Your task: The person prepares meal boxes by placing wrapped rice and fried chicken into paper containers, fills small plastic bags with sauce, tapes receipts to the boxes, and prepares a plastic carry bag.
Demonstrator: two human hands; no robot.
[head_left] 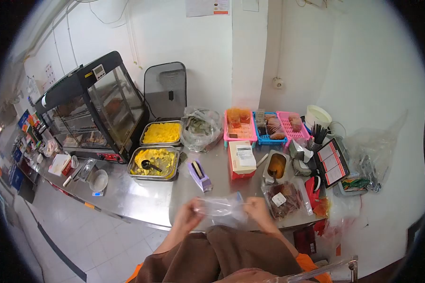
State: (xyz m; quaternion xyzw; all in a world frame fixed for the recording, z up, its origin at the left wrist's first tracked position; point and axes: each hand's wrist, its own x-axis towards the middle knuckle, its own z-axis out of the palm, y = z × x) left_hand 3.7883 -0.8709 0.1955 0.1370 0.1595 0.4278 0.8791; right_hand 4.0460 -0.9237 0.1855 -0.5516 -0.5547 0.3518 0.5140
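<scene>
Between my two hands, just over the near edge of the steel counter, stretches a clear plastic bag (220, 207) with a blue strip at its upper right. My left hand (190, 214) grips the bag's left side, fingers curled. At the opposite side my right hand (258, 211) is closed on the bag's edge. Whatever may be inside the bag cannot be made out. Just beyond it sits a purple tape dispenser (199, 176). Right of my right hand lies a bag of dark reddish strips (284, 198) with a white label.
Two steel trays of yellow food (161, 133) stand beside a glass warming cabinet (99, 106) at the left. Colourful baskets (241, 126), a red-and-white box (242, 160) and a pan of brown sauce (277, 166) are farther back. A tablet (333, 162) leans at right.
</scene>
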